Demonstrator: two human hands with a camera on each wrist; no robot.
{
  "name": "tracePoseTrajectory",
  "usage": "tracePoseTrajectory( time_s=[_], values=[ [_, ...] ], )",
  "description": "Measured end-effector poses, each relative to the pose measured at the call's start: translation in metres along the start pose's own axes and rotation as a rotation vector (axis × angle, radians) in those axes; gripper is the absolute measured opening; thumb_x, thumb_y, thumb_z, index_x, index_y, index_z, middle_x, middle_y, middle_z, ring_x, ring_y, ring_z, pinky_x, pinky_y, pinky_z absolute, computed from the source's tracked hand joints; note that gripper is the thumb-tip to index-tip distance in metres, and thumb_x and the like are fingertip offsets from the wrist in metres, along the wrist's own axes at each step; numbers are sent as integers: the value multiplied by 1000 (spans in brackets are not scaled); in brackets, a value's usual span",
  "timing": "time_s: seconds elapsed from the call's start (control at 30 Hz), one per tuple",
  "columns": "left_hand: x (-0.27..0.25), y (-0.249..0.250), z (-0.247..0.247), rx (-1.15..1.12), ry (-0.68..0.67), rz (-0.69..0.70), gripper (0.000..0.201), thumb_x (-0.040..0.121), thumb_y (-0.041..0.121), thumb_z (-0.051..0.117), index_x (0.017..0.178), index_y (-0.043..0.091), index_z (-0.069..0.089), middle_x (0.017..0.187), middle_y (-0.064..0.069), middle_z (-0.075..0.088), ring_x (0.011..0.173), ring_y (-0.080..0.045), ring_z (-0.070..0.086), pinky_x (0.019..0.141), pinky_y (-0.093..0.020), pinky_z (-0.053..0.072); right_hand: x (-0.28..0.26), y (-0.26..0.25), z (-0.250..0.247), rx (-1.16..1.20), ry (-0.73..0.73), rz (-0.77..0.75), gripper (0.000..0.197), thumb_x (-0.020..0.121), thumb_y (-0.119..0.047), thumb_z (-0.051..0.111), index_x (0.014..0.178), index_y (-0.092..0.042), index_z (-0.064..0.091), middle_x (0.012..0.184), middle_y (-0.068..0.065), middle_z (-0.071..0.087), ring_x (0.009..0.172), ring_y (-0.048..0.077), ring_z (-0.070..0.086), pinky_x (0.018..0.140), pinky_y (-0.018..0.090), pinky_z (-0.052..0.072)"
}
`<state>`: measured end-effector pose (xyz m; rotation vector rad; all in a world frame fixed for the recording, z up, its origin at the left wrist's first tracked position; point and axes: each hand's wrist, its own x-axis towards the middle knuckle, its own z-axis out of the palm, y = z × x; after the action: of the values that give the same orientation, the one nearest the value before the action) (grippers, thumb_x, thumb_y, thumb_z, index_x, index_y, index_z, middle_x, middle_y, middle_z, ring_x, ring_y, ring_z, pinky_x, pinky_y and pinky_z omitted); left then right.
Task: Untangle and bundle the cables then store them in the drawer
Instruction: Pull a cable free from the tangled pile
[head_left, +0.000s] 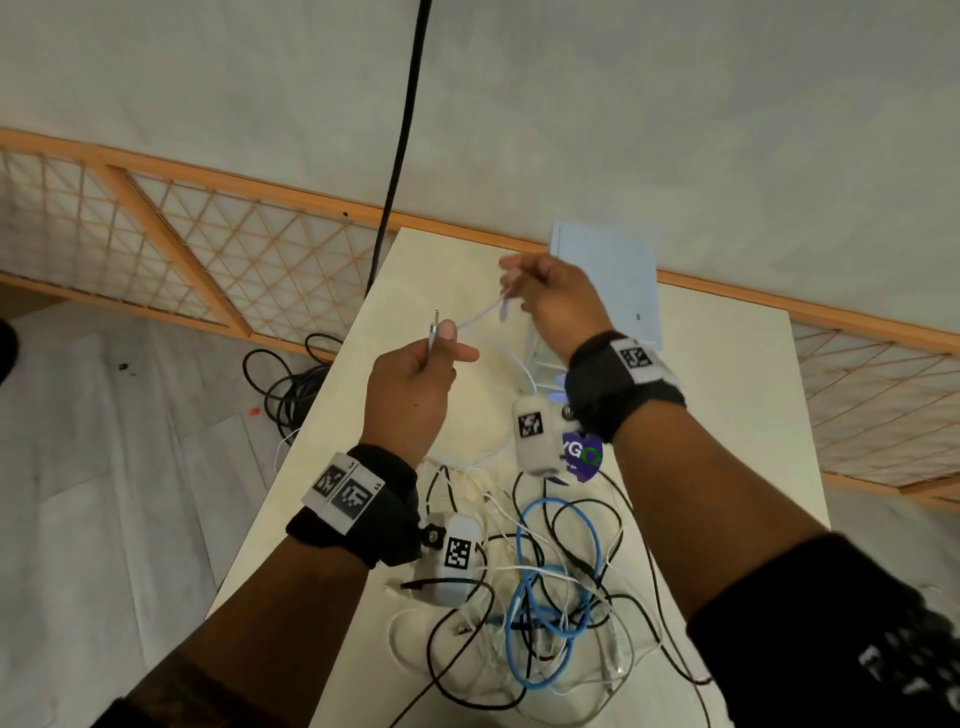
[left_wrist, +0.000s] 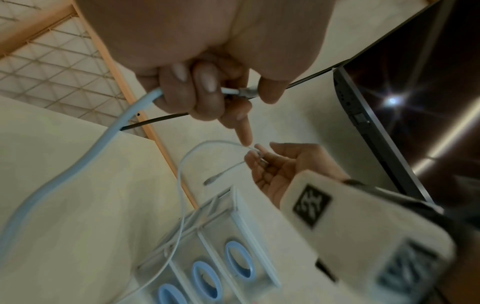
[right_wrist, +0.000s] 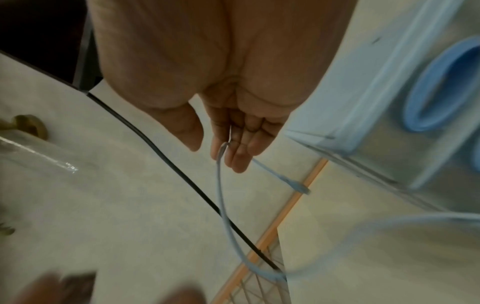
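A thin white cable (head_left: 483, 314) runs between my two raised hands above the table (head_left: 727, 389). My left hand (head_left: 449, 345) grips one end, and the metal plug (head_left: 434, 327) sticks up past the thumb. In the left wrist view its fingers (left_wrist: 205, 82) curl round that cable end. My right hand (head_left: 519, 296) pinches the cable near its other end, whose plug (right_wrist: 298, 186) dangles below the fingers (right_wrist: 233, 152). Under my forearms lies a tangle (head_left: 550, 587) of black, white and blue cables. The pale blue drawer unit (head_left: 613, 270) stands at the table's far edge, its drawers shut.
A thick black cable (head_left: 405, 130) hangs down behind the table's far left corner. More black cables (head_left: 291, 384) are coiled on the floor to the left. A purple packet (head_left: 582, 457) lies under my right wrist. A dark monitor (left_wrist: 415, 82) shows in the left wrist view.
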<state>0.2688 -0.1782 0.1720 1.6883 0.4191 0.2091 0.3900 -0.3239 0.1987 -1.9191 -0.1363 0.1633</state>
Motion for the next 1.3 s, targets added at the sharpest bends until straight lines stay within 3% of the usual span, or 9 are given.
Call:
tracePoseTrajectory(
  time_s=[0.2,0.3,0.5,0.67,0.77,0.9,1.0,1.13,1.3],
  values=[
    [0,-9,-5,-98,-41,-58,55,109,43,46,93,3,80,50,17,52,49,-3,41,57,-19,33,51,-21,-8,-222,-94,-39,51,101,-15,52,150,-25,44,153,2,46,141,18,44,118,29,31],
    [1,-11,-4,-94,-73,-56,49,109,36,50,88,-1,76,50,17,54,49,-2,42,57,-16,33,55,-12,-9,-553,-242,60,58,104,-24,47,158,-27,28,168,3,19,150,23,29,116,26,24],
    [4,-11,3,-154,-171,-90,45,110,31,49,77,4,66,54,11,44,46,-4,35,47,-14,29,7,27,-16,-400,4,93,46,103,-19,47,148,-25,47,152,1,50,137,20,49,99,15,32],
    [1,-17,10,-158,-244,-133,40,112,31,43,86,11,63,59,5,45,47,-8,33,49,-23,26,-84,76,-31,-195,225,55,33,100,-7,46,106,-24,74,106,-10,75,96,0,66,87,0,41],
    [-1,-14,17,-142,-272,-145,37,113,28,39,89,13,61,57,6,42,46,-8,28,46,-20,24,-129,121,-43,-203,310,239,31,98,-7,48,94,-26,72,86,-7,75,83,6,70,74,10,50],
    [-5,-8,27,-213,-313,-191,34,114,27,37,89,13,56,56,4,43,45,-8,26,43,-19,23,-159,182,-59,-410,304,590,14,96,-19,59,100,-15,71,99,8,76,98,30,68,78,24,44],
    [-10,-7,34,-250,-329,-219,35,114,29,37,86,16,53,56,4,45,44,-9,27,42,-20,23,-162,207,-60,-521,160,804,28,95,-35,63,107,-10,68,111,13,72,107,33,65,81,29,44],
    [-19,-8,42,-243,-347,-248,36,112,34,39,80,19,45,58,2,44,45,-10,27,44,-20,22,-158,218,-53,-617,55,859,39,97,-40,60,116,-7,69,119,15,71,112,34,65,91,35,51],
    [-25,-11,45,-214,-329,-283,35,112,36,41,80,20,41,56,4,45,43,-9,28,44,-21,23,-162,217,-44,-568,107,780,35,97,-39,58,111,-9,67,112,12,71,106,34,65,83,33,48]
  ],
)
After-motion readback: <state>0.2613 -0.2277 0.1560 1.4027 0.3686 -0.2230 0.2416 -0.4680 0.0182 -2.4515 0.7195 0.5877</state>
